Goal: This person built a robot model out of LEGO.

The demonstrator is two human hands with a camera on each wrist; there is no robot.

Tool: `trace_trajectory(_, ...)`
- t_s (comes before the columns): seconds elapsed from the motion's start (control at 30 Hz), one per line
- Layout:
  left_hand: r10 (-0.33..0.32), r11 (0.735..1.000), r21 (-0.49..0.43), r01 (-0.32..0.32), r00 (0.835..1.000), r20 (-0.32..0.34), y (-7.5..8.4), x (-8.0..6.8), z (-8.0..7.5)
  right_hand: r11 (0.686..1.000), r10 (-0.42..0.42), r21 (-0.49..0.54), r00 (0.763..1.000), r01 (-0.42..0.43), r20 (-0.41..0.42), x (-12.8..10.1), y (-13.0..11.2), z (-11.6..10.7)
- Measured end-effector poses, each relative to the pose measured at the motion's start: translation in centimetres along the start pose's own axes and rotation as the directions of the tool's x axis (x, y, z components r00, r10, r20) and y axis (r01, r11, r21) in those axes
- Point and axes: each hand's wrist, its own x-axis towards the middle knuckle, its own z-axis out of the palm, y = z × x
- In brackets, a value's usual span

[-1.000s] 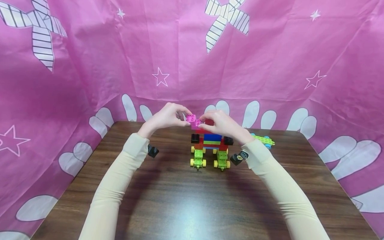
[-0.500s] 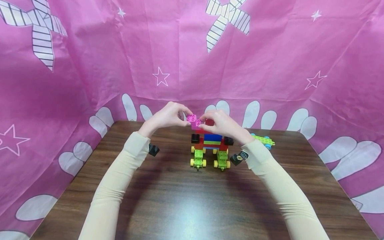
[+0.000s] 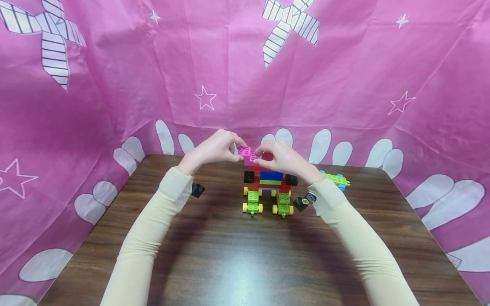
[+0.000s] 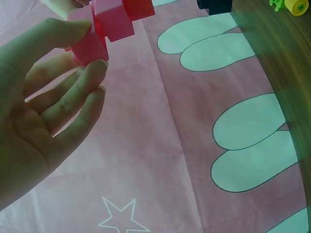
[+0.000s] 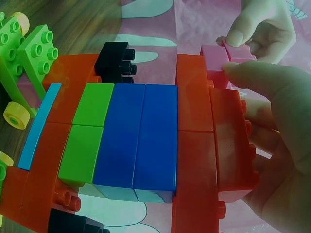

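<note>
In the head view my left hand (image 3: pixel 218 146) pinches a pink toy building brick (image 3: pixel 244 152) between thumb and fingers. That brick sits offset on a second pink brick (image 5: pixel 215 60), at one top corner of a built figure of red, blue and green bricks (image 5: pixel 136 141). My right hand (image 3: pixel 285 158) pinches the second pink brick, its thumb (image 5: pixel 243 73) on the near face and its fingers partly hidden behind the build. A red brick (image 5: pixel 233 141) lies along the top, next to the right hand. Black bricks (image 3: pixel 249 176) stick out on the sides.
The figure stands on two green wheeled bases (image 3: pixel 252 204) with yellow wheels on the brown wooden table (image 3: pixel 214 263). A separate green wheeled base (image 3: pixel 337 179) with blue wheels lies to the right. A pink patterned cloth (image 3: pixel 245 76) hangs behind.
The upper pink brick and my left hand have shifted very slightly to the right. My right hand stays in place, and the figure has not moved.
</note>
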Motion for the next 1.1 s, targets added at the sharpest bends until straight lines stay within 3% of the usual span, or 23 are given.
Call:
trace_trajectory(0.63,-0.021,0.999,0.047,0.018,0.999,0.046,0.6,0.2,-0.2,1.0,-0.006,0.008,1.0,0.006,-0.001,0.0,-0.1,-0.1)
trace_trajectory(0.9,-0.015,1.0,-0.021,0.015,1.0,-0.014,-0.3,-0.5,0.6,1.0,0.0,0.01,1.0,0.0,0.006,0.0,0.1,-0.1)
trace_trajectory(1.1,-0.041,0.99,-0.138,0.035,0.998,-0.038,-1.0,-1.0,1.1,1.0,-0.002,0.01,1.0,0.002,0.016,0.0,0.1,-0.1)
